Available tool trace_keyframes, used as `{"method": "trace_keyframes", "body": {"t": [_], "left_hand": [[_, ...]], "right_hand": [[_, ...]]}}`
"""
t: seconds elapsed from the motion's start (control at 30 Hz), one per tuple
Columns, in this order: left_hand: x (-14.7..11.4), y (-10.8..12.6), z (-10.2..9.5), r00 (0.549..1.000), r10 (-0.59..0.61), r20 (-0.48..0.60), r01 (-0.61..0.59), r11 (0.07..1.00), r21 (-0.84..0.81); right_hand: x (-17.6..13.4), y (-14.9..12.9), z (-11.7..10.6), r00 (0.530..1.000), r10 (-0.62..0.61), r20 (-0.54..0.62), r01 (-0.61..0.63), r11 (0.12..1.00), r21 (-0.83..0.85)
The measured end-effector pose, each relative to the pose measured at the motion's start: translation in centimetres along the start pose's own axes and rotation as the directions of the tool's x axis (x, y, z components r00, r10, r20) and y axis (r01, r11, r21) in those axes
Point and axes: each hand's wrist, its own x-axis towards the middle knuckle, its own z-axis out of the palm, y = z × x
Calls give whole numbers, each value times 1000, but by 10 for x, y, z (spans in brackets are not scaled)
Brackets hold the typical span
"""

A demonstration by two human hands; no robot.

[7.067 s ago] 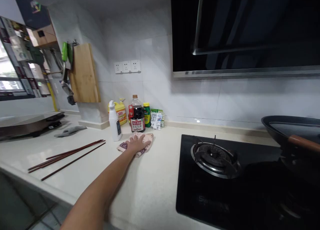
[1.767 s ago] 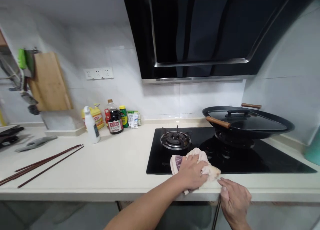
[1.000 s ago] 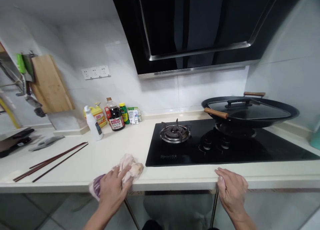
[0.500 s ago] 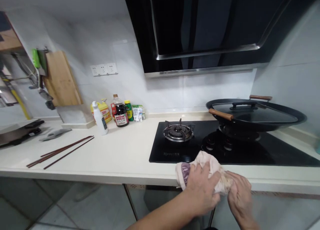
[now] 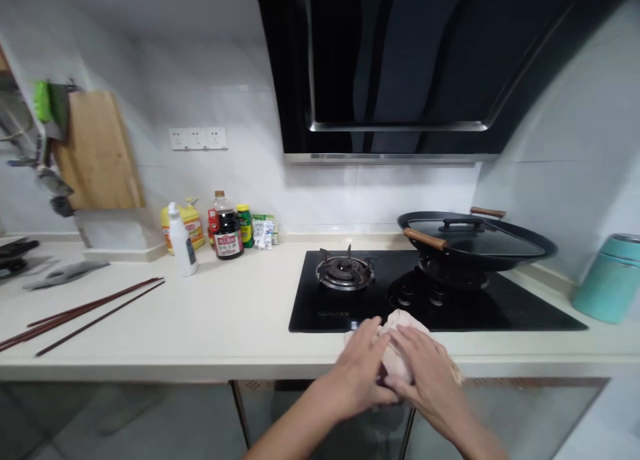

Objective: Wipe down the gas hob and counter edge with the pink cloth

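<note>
A crumpled pale pink cloth [image 5: 397,357] is bunched between my two hands at the counter's front edge, just before the black gas stove [image 5: 320,317]. My left hand [image 5: 363,367] curves round its left side. From the right, my right hand [image 5: 425,373] presses over it, fingers close to those of the left. The cloth's underside is hidden by the hands. Beyond them are the bare burner [image 5: 345,271] and, on the other burner, a black wok [image 5: 480,243] with a lid and wooden handles.
Several dark chopsticks [image 5: 90,310] lie on the counter [image 5: 230,313] at left. Behind them stand a white spray bottle [image 5: 182,240], a soy sauce bottle [image 5: 227,230] and a green container [image 5: 245,225]. A teal canister [image 5: 610,277] stands at far right. The range hood [image 5: 390,67] hangs above.
My hands have drawn closer together and gathered the cloth into a smaller bundle. The view has shifted right, bringing the teal canister fully into sight.
</note>
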Motion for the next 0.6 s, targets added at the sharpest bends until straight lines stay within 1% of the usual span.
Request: {"method": "trace_keyframes", "body": {"t": [0.07,0.1,0.17,0.2,0.27,0.33,0.4,0.47,0.53,0.6], "left_hand": [[-16,-22,-28,999,-38,-1,38,997,71],[-22,-33,-41,997,-70,-32,73,994,81],[-27,-55,-63,982,-121,-145,129,991,47],[-28,-64,-70,966,-143,-217,152,988,24],[-26,-79,-79,923,-188,-336,191,981,-25],[-24,-90,-83,881,-246,-405,240,969,-66],[-26,-99,-83,856,-318,-408,302,947,-105],[-29,-107,-81,846,-367,-387,350,929,-118],[-32,-113,-79,854,-367,-368,365,928,-78],[-34,-116,-77,872,-336,-357,360,933,2]], "right_hand": [[13,-17,-1,995,13,99,-5,997,-72],[21,-28,-3,989,21,144,-9,996,-83],[40,-55,-4,977,20,212,-9,998,-55],[51,-69,-3,971,2,240,4,1000,-23],[70,-92,3,959,-98,267,88,995,49],[83,-106,12,941,-209,265,184,976,116],[88,-107,17,930,-266,254,225,958,177],[86,-97,16,937,-255,240,202,953,226],[79,-78,10,953,-196,231,135,958,254],[68,-53,-1,970,-89,225,32,970,242]]}}
